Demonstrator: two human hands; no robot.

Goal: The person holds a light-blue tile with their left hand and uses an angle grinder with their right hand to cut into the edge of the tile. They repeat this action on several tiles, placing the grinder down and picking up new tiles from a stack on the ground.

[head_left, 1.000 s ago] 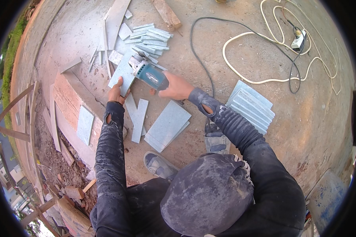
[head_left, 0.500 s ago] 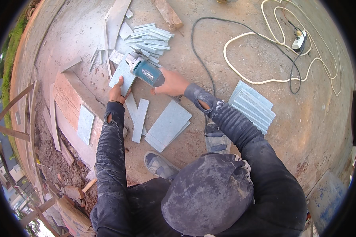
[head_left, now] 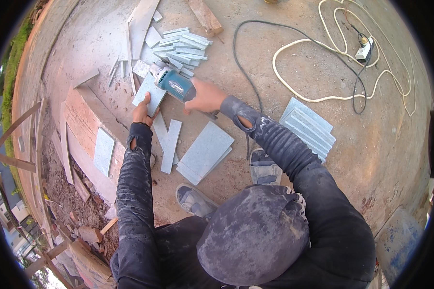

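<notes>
My right hand (head_left: pixel 205 98) is wrapped round the body of a blue angle grinder (head_left: pixel 176 85). Its grey head lies over the far end of a pale grey-green stone tile (head_left: pixel 149 95); whether the disc touches the tile I cannot make out. At the tile's near left corner my left hand (head_left: pixel 142 113) grips it, thumb on top and fingers at the edge and below. Just beyond the grinder lies a heap of narrow cut strips (head_left: pixel 185 47). Close to my left hand, two more strips (head_left: pixel 171 147) rest on the ground.
Larger tiles (head_left: pixel 205 151) lie in front of my shoes, and a fanned stack (head_left: pixel 307 130) sits to the right. One tile (head_left: pixel 104 151) rests at the left by a concrete ledge. A dark cord (head_left: pixel 236 53) and white cable (head_left: pixel 277 62) loop toward a power strip (head_left: pixel 365 50). Planks (head_left: pixel 205 18) lie around.
The grinder and my right hand have shifted slightly to the left and toward the tile's far left corner. My left hand and the tile have hardly moved.
</notes>
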